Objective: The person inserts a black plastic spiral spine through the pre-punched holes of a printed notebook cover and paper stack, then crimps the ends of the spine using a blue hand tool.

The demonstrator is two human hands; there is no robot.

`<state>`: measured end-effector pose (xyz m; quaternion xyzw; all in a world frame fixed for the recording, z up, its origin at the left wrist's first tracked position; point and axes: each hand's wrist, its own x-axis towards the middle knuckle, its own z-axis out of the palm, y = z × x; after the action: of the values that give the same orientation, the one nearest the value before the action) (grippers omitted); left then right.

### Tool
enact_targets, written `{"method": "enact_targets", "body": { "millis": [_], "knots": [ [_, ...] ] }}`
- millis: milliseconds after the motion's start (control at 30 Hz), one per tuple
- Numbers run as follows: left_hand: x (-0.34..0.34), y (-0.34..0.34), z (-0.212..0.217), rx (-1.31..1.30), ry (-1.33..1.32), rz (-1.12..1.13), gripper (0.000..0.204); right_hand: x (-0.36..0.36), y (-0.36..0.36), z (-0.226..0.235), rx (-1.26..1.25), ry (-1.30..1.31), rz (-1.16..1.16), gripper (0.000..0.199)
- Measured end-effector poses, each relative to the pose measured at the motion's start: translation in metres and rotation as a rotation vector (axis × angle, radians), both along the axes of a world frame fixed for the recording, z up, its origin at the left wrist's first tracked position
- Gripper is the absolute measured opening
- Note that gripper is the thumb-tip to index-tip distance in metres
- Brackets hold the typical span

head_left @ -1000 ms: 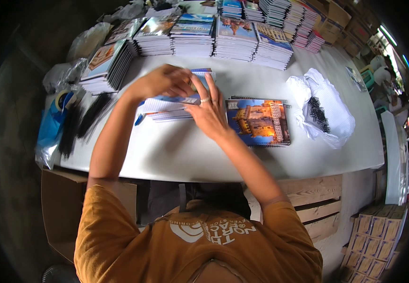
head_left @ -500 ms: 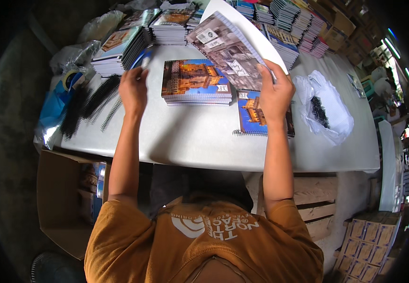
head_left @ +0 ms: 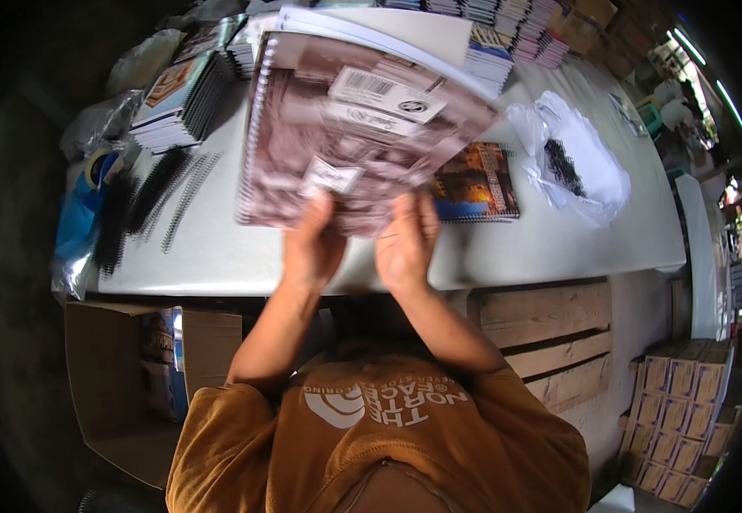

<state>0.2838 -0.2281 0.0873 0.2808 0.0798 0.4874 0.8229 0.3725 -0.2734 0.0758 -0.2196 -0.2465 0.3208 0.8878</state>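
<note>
Both hands hold a spiral notebook up in the air, above the white table. The left hand grips its bottom edge with the thumb on the cover. The right hand is next to it, fingers curled on the same edge. The notebook is blurry, so it may be more than one book. It could slip and fall, because only the bottom edge is held. It might land on the orange notebook or knock the black coils off.

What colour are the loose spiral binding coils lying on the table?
Black, seen in the head view: spiral coils on the white table.
</note>
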Motion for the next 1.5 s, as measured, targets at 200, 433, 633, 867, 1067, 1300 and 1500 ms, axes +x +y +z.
{"method": "enact_targets", "body": {
  "millis": [200, 433, 633, 867, 1067, 1300, 1500],
  "knots": [
    [-0.112, 0.027, 0.027, 0.722, 0.866, 0.441, 0.014, 0.041, -0.029, -0.001, -0.106, -0.707, -0.361, 0.110],
    [-0.106, 0.042, -0.029, 0.450, 1.049, 0.118, 0.018, 0.035, -0.020, -0.050, -0.506, -0.679, 0.067, 0.030],
    [-0.115, 0.044, -0.024, 0.380, 0.981, 0.151, 0.044, 0.029, -0.013, -0.049, -0.519, -0.780, 0.094, 0.027],
    [-0.119, 0.023, -0.028, 0.321, 0.764, 0.350, 0.027, 0.013, -0.015, -0.040, -0.348, -0.691, -0.063, 0.012],
    [-0.104, 0.048, -0.026, 0.674, 0.747, 0.358, 0.046, 0.032, 0.012, -0.025, -0.170, -0.861, -0.016, 0.040],
    [-0.111, 0.046, -0.069, 0.290, 0.870, 0.288, 0.038, 0.025, 0.010, -0.062, -0.436, -0.766, 0.275, 0.026],
    [-0.106, 0.038, -0.084, 0.246, 0.788, 0.321, 0.042, 0.027, 0.008, -0.058, -0.361, -0.803, 0.296, 0.022]
  ]
}}
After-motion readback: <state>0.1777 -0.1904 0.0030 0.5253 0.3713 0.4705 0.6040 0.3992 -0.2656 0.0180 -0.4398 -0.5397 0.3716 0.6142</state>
